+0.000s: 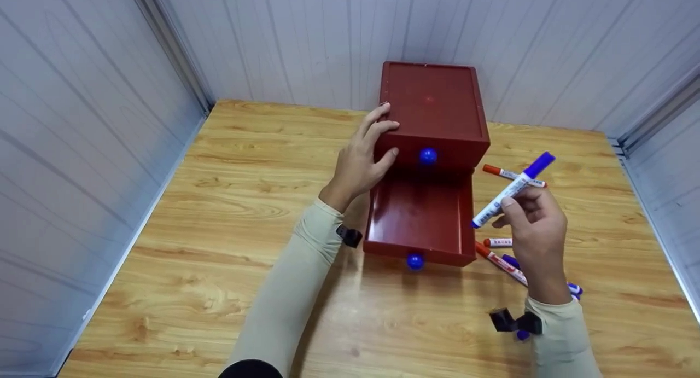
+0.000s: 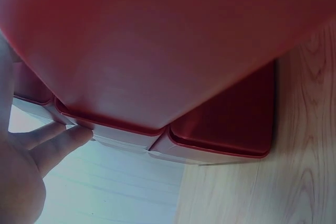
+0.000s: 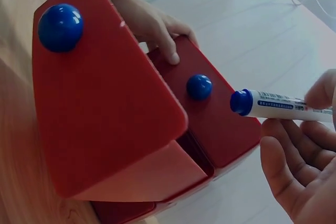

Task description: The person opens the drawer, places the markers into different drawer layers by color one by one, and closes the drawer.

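A dark red two-drawer cabinet stands near the back wall, with its lower drawer pulled out towards me. My left hand rests on the cabinet's left side, its fingers spread at the top edge and the thumb by the front face. In the left wrist view the fingertips touch the red casing. Right of the drawer, my right hand pinches a white marker between thumb and fingers. Its blue cap points up and away, its blue end down towards the drawer's right edge.
On the table right of the drawer lie several markers, among them an orange-capped marker and a red-ended marker, some partly hidden under my right hand and wrist. Blue round knobs jut from the upper drawer and lower drawer front. Panel walls enclose the table.
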The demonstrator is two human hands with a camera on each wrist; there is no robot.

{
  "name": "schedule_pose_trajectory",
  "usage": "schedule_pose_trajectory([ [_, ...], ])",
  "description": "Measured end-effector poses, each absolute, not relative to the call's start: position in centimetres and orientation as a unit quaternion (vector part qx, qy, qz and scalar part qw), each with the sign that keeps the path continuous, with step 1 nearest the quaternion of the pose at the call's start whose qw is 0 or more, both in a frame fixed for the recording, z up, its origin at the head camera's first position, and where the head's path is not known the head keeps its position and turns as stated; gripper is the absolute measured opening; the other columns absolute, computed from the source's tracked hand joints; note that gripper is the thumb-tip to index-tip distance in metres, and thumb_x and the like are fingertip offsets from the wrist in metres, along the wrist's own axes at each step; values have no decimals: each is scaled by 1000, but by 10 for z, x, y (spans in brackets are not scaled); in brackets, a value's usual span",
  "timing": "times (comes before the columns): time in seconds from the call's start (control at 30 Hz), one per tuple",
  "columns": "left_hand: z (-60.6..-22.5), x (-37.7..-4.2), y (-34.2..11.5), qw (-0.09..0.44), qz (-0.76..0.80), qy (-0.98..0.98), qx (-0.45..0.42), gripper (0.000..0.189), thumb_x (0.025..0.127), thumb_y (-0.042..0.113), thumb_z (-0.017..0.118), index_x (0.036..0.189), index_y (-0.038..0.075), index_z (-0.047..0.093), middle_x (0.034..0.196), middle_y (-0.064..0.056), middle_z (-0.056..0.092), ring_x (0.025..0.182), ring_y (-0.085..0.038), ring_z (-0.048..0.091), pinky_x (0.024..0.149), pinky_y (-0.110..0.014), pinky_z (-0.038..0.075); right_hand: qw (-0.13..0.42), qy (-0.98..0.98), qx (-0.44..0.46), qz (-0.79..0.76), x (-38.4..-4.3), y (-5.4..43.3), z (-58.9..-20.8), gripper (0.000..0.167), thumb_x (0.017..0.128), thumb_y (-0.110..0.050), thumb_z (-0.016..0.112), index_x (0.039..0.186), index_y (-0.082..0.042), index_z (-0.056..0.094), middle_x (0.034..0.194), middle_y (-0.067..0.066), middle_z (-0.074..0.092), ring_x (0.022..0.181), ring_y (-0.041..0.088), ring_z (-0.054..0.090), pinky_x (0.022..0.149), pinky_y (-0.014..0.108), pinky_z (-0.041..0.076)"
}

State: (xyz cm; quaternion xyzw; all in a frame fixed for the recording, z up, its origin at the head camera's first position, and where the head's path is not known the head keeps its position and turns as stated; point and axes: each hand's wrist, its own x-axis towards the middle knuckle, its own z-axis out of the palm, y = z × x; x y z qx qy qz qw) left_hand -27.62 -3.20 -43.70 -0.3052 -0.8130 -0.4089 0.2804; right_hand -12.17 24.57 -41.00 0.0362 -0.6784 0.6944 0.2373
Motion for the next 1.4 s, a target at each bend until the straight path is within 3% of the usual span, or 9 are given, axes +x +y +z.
schedule_pose_trajectory([
  [0.2,-437,-276,-32,287,-407,-811,-307,40,93,21,66,131,17,56,157,4,37,141,-4,34,62,-33,46,203,-748,56,629,-126,238,-407,13,93,5,61,105,10,60,89,15,65,63,19,62,58,27,54],
  [0.63,-436,-273,-31,284,-404,-816,-300,41,93,23,66,132,18,56,158,6,36,140,-4,35,66,-36,49,143,-813,79,559,-132,230,-398,11,93,2,65,102,6,60,84,13,65,71,19,62,62,25,53],
  [0.97,-436,-272,-30,278,-407,-817,-299,41,93,23,66,132,19,56,158,7,34,139,-4,36,63,-34,48,90,-867,121,475,-136,226,-389,12,97,-8,63,105,0,62,92,8,65,79,20,59,68,20,50],
  [1.13,-436,-273,-30,276,-408,-815,-304,41,93,23,66,132,19,55,158,6,34,139,-3,35,61,-34,48,69,-881,146,445,-141,222,-388,8,95,-6,64,102,-3,64,89,5,65,76,20,59,66,22,50],
  [1.4,-437,-273,-29,279,-412,-813,-303,41,92,22,66,132,19,56,158,6,35,139,-3,36,61,-34,48,-10,-913,155,376,-153,215,-381,10,96,-15,63,103,-7,62,89,5,66,79,19,61,68,31,53],
])
